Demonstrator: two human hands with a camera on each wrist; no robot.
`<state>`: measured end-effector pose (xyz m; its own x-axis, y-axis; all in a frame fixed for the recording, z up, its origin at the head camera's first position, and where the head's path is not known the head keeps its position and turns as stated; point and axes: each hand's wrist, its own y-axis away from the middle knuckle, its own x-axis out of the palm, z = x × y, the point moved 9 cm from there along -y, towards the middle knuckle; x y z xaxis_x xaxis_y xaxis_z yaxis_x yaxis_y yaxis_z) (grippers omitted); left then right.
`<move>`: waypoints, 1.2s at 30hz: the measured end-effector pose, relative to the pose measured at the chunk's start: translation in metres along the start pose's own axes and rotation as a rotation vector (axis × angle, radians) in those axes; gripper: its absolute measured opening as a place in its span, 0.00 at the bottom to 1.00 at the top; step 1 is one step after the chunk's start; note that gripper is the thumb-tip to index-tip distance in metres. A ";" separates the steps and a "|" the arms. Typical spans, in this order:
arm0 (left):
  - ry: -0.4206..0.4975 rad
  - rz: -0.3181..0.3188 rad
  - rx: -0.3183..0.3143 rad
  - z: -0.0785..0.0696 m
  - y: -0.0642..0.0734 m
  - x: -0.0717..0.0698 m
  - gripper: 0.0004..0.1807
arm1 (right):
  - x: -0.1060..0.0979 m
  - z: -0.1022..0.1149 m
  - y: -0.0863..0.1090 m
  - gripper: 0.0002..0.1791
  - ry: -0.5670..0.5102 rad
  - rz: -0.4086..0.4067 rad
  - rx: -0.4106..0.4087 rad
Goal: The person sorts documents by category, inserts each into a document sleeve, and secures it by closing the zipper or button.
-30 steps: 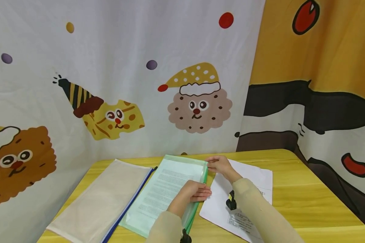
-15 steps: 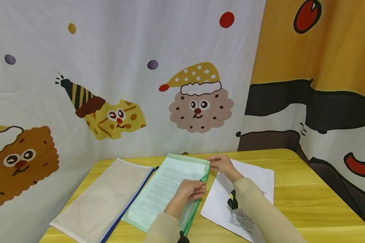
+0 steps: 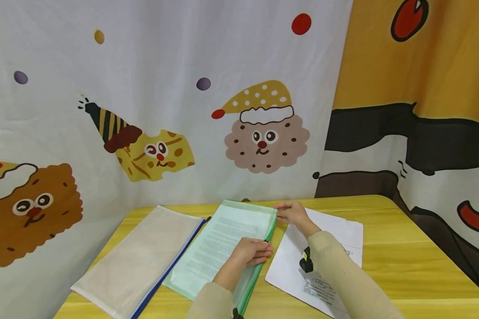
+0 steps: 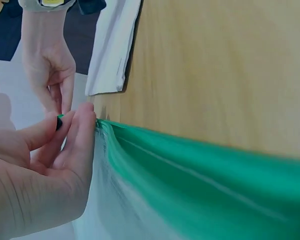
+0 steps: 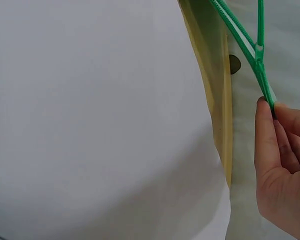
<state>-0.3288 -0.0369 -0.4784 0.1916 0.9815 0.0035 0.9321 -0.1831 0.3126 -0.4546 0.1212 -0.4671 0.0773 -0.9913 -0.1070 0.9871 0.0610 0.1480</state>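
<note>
A green translucent zip folder (image 3: 219, 230) lies mid-table with printed sheets inside. My left hand (image 3: 250, 252) is over its right side, thumb and fingers pinching the small black zipper pull (image 4: 59, 123). My right hand (image 3: 293, 215) pinches the far end of the green zipper (image 5: 266, 82) at the folder's top right corner. Close to those fingertips the zipper slider (image 5: 259, 52) shows in the right wrist view, with the zipper's two sides parting beyond it. In the left wrist view the folder's green edge (image 4: 200, 170) gapes along its side.
To the left lies a pale zip folder (image 3: 139, 257) with a blue zipper edge. A stack of white printed papers (image 3: 291, 266) lies right of the green folder, partly under my right forearm. The yellow wood-grain table (image 3: 403, 252) meets a printed cloth (image 3: 175, 102) behind.
My left hand has drawn back slightly to the left, its fingers closing from nearly straight onto the black zipper pull. My right hand stays at the folder's corner. The head view has shifted slightly.
</note>
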 end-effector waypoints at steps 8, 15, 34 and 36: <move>0.043 -0.003 0.055 -0.002 0.010 -0.008 0.17 | 0.001 0.000 0.001 0.18 0.006 0.002 0.023; 0.007 0.016 0.045 0.000 0.018 -0.012 0.16 | 0.002 0.002 0.000 0.15 -0.008 -0.006 0.018; -0.112 0.072 0.028 0.009 0.039 -0.019 0.14 | 0.001 0.001 0.000 0.17 -0.019 0.010 0.012; -0.114 0.083 0.032 0.010 0.040 -0.019 0.14 | 0.001 0.001 0.000 0.16 -0.019 0.004 0.012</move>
<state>-0.2917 -0.0636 -0.4752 0.3007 0.9503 -0.0807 0.9205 -0.2670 0.2853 -0.4543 0.1201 -0.4663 0.0786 -0.9931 -0.0875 0.9850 0.0639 0.1604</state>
